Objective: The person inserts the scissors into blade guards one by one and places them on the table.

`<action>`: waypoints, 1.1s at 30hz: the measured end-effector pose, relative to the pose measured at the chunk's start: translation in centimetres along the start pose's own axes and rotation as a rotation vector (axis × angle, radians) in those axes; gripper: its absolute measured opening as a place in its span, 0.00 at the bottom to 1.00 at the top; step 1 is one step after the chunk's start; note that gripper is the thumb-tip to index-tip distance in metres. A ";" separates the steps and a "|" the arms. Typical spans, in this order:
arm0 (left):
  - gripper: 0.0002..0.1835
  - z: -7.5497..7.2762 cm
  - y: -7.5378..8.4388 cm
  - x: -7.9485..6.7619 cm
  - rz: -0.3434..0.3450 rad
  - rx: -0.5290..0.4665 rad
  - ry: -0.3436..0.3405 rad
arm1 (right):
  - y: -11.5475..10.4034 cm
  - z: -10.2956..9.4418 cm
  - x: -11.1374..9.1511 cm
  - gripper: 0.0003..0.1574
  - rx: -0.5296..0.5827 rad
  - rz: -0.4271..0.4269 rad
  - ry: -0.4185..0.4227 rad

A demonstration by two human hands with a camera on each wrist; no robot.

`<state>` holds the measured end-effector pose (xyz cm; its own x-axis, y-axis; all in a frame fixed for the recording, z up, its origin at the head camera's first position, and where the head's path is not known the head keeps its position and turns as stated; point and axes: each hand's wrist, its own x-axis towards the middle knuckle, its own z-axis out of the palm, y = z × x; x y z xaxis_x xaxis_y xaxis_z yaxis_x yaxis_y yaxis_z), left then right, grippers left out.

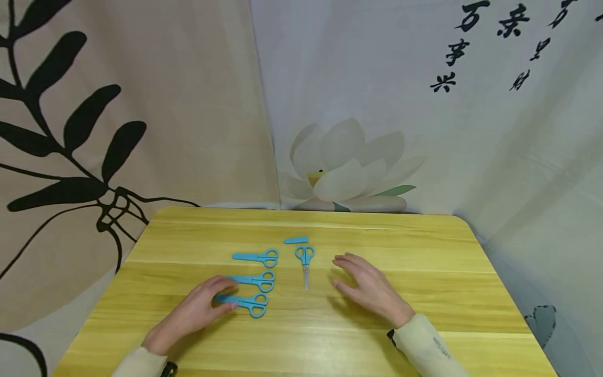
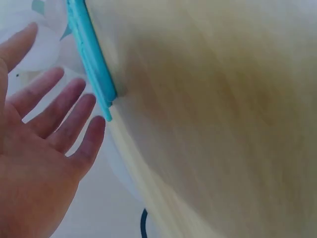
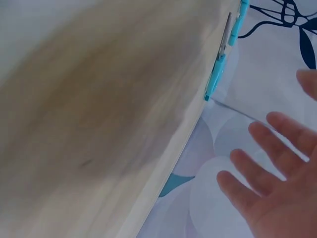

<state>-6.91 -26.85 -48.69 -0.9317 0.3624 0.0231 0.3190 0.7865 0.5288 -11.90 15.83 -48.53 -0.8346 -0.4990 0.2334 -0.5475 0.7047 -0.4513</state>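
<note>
Three blue scissors with blade covers lie in a column on the table: the back pair [image 1: 256, 257], the middle pair [image 1: 260, 280] and the front pair [image 1: 245, 301]. My left hand [image 1: 198, 309] is over the cover ends of the middle and front pairs, partly hiding them. Its fingers are spread in the left wrist view, beside blue scissors [image 2: 93, 59], gripping nothing. To their right are uncovered scissors [image 1: 305, 256], blade toward me, with a loose blue cover [image 1: 297, 240] behind the handles. Right of these, my right hand [image 1: 369, 288] hovers over the table, fingers apart and holding nothing.
The wooden table [image 1: 452, 267] has rounded back corners. Behind it hang a beige curtain [image 1: 198, 104] printed with black leaves and a pale curtain [image 1: 358, 63] with a lotus and black characters.
</note>
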 end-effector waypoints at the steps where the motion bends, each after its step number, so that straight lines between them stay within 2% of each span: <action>1: 0.29 0.0 0.2 -0.2 0.006 0.007 0.023 | -0.1 0.1 0.3 0.34 0.007 -0.018 -0.016; 8: 0.36 0.4 1.0 -1.2 0.069 0.049 0.159 | -0.6 0.9 2.7 0.36 0.022 -0.131 -0.111; 15: 0.37 0.7 1.7 -1.8 0.051 0.051 0.228 | -0.9 1.9 5.0 0.35 0.025 -0.228 -0.170; 25: 0.36 0.7 2.1 -1.8 0.058 0.021 0.275 | -1.2 3.4 7.1 0.38 -0.004 -0.217 -0.282; 33: 0.36 1.0 2.5 -1.6 0.037 -0.016 0.274 | -0.5 4.3 7.8 0.39 -0.039 -0.186 -0.331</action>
<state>-4.42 -25.01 -48.25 -0.9323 0.2404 0.2702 0.3532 0.7661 0.5369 -17.90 9.42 -50.18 -0.6591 -0.7519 0.0141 -0.6952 0.6021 -0.3927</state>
